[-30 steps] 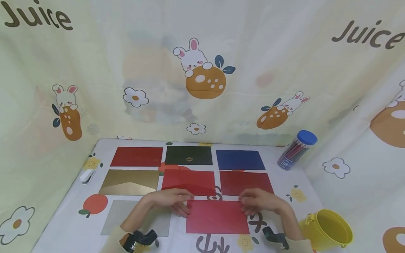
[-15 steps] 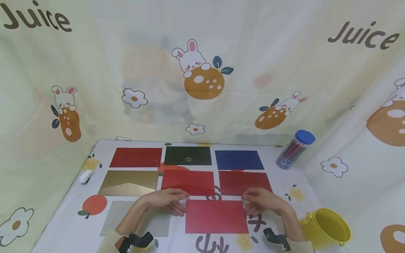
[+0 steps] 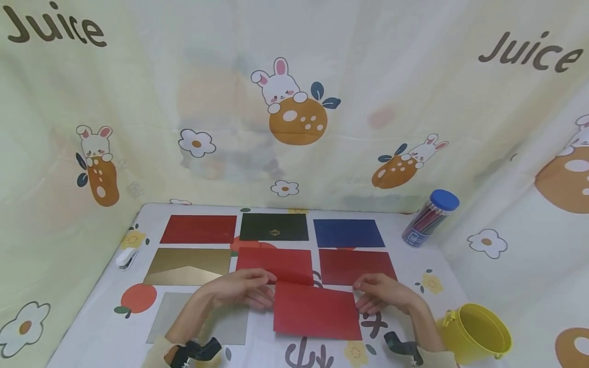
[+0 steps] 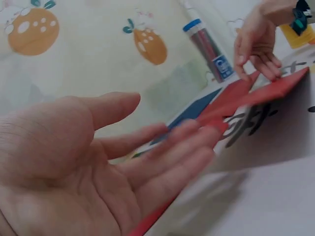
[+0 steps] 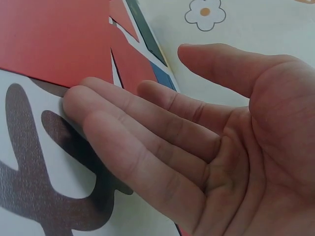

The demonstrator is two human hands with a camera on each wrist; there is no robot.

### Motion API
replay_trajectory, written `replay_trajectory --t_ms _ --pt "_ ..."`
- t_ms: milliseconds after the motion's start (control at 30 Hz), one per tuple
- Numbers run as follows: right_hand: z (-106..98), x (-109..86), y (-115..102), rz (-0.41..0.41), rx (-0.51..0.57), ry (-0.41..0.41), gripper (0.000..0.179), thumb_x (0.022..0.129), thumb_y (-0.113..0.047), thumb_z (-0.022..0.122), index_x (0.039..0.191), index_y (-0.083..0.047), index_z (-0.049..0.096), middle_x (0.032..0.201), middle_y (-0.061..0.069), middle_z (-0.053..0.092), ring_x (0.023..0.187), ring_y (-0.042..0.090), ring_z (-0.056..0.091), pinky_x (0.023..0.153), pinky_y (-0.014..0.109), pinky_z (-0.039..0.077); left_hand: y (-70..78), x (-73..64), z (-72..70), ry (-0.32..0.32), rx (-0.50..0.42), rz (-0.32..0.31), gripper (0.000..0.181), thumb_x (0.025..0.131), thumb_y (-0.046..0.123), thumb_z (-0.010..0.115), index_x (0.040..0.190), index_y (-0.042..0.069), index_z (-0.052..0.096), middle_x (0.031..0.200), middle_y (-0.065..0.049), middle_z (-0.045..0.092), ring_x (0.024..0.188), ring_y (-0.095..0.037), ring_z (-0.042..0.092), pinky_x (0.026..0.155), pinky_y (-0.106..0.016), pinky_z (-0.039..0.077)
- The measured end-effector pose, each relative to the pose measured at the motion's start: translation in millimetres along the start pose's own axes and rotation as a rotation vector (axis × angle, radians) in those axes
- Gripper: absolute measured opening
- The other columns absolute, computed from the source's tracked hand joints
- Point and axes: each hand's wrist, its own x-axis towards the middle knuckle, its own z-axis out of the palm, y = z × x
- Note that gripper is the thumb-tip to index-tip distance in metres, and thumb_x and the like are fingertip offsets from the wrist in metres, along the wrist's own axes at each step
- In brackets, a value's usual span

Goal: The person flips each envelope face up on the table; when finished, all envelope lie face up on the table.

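A red card (image 3: 317,313) lies at the near middle of the table, its left side raised off the cloth. My left hand (image 3: 243,289) is at that raised left edge, fingers extended and thumb apart. In the left wrist view, the card (image 4: 278,91) tilts above its shadow, and the left hand (image 4: 108,162) shows an open palm. My right hand (image 3: 379,293) is at the card's right edge. In the right wrist view, the right hand's (image 5: 197,142) loosely straight fingertips meet the red card's edge (image 5: 54,39), with the thumb held away.
Behind lie red (image 3: 199,229), green (image 3: 274,225), blue (image 3: 348,232), gold (image 3: 175,260), brighter red (image 3: 276,258) and dark red (image 3: 356,263) cards. A grey card (image 3: 167,317) is partly under the left arm. A stapler (image 3: 126,258), pencil jar (image 3: 428,220) and yellow bucket (image 3: 478,332) stand around.
The near red card's left side has come up off the cloth, and its back edge now overlaps the red card behind. The left hand has shifted slightly; the right hand has hardly moved.
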Motion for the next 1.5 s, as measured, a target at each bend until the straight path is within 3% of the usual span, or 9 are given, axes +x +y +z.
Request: replay_trajectory --t_ms 200,300,433,700,800,1033,1267,1500 --pt "-1.7 0.8 1.8 -0.009 0.004 -0.004 0.04 0.103 -0.032 0.057 0.123 0.002 0.059 0.099 0.022 0.074 0.087 0.037 0.074 0.074 0.043 0.061 2.4 14.1 12.2 0.162 0.143 0.093 0.043 0.096 0.017 0.069 0.13 -0.005 0.055 0.108 -0.02 0.068 0.093 -0.028 0.072 0.08 -0.037 0.061" --pt "-2.1 1.2 2.7 -0.014 0.005 -0.005 0.039 0.103 -0.032 0.057 0.123 0.002 0.06 0.099 0.022 0.074 0.088 0.037 0.074 0.074 0.043 0.061 2.3 20.1 17.8 0.24 0.172 0.107 0.042 0.092 0.013 0.073 0.125 -0.004 0.054 0.099 -0.014 0.07 0.087 -0.024 0.071 0.075 -0.035 0.061" --pt "-3.1 1.4 2.6 -0.036 -0.006 -0.012 0.038 0.103 -0.03 0.057 0.123 0.003 0.06 0.1 0.021 0.074 0.09 0.036 0.074 0.076 0.043 0.061 4.5 22.6 20.6 0.283 0.184 0.108 0.044 0.091 0.011 0.075 0.128 -0.002 0.054 0.098 -0.013 0.071 0.085 -0.023 0.071 0.074 -0.034 0.061" --pt "-0.7 3.2 -3.3 -0.082 -0.014 -0.012 0.04 0.101 -0.022 0.062 0.127 0.008 0.056 0.105 0.021 0.072 0.093 0.036 0.073 0.08 0.044 0.061 11.1 22.1 10.7 0.324 0.203 0.115 0.047 0.092 0.015 0.073 0.132 -0.003 0.055 0.107 -0.023 0.068 0.086 -0.024 0.07 0.076 -0.034 0.06" --pt "-1.4 6.4 -4.3 -0.108 -0.012 0.031 0.041 0.1 -0.019 0.063 0.129 0.008 0.053 0.105 0.021 0.071 0.093 0.035 0.073 0.079 0.043 0.061 12.4 22.1 6.3 0.348 0.184 0.107 0.05 0.092 0.018 0.074 0.134 -0.001 0.053 0.11 -0.024 0.068 0.087 -0.027 0.071 0.077 -0.034 0.06" --pt "-2.5 16.4 -17.0 -0.199 0.02 0.205 0.041 0.099 -0.024 0.065 0.128 0.002 0.054 0.097 0.019 0.069 0.083 0.031 0.069 0.074 0.04 0.06 17.6 23.8 -1.5 0.483 0.09 0.132 0.047 0.091 0.019 0.076 0.132 0.005 0.057 0.107 -0.013 0.068 0.09 -0.023 0.07 0.077 -0.034 0.061" --pt "1.1 23.5 -29.7 -0.188 0.105 0.326 0.038 0.095 -0.031 0.071 0.118 0.0 0.065 0.081 0.011 0.065 0.067 0.019 0.061 0.066 0.034 0.059 22.4 24.4 -3.7 0.485 0.004 0.176 0.038 0.092 0.014 0.074 0.124 0.002 0.058 0.099 -0.01 0.07 0.087 -0.021 0.069 0.076 -0.035 0.061" --pt "-0.6 27.1 -31.9 -0.233 0.162 0.32 0.038 0.096 -0.03 0.07 0.118 0.0 0.064 0.078 0.008 0.062 0.064 0.017 0.059 0.06 0.031 0.056 25.4 22.1 -7.5 0.49 0.044 0.158 0.032 0.094 0.022 0.072 0.119 0.004 0.061 0.096 -0.01 0.072 0.084 -0.022 0.07 0.075 -0.033 0.06"
